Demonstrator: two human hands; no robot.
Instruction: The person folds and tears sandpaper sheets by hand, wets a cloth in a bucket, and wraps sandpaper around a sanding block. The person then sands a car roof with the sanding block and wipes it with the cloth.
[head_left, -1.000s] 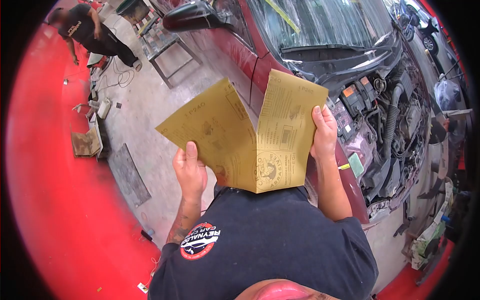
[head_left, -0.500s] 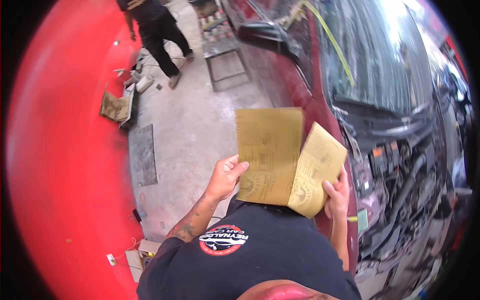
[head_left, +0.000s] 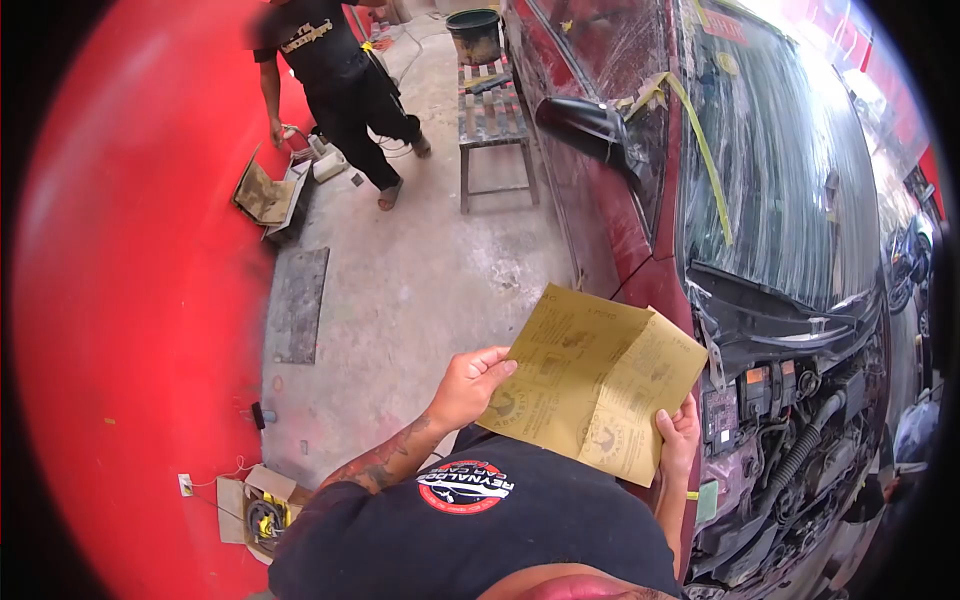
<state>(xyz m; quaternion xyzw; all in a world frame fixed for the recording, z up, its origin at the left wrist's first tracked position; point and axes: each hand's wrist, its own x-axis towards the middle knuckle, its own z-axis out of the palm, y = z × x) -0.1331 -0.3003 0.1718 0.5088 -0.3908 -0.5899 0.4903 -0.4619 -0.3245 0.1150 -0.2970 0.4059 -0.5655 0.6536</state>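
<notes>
A sheet of yellow-brown sandpaper [head_left: 570,375], its printed backing facing up, is stretched between my hands in front of my chest. A crease runs down it, and its right part is slightly angled. My left hand [head_left: 472,385] pinches the left edge between thumb and fingers. On the right edge, my right hand [head_left: 679,432] grips with the thumb on top and its fingers mostly hidden behind the sheet.
A dark red car [head_left: 610,235] with its engine bay [head_left: 790,430] exposed stands at my right. Ahead are a slatted metal stand [head_left: 490,125] with a black bucket [head_left: 474,38] and another person [head_left: 345,90]. An open cardboard box [head_left: 232,510] lies by the red wall [head_left: 140,300] at left.
The sandpaper has gone from sharply folded, with two separate flaps, to nearly flat, and is tilted. My view has shifted, showing more of the person, stand and bucket ahead.
</notes>
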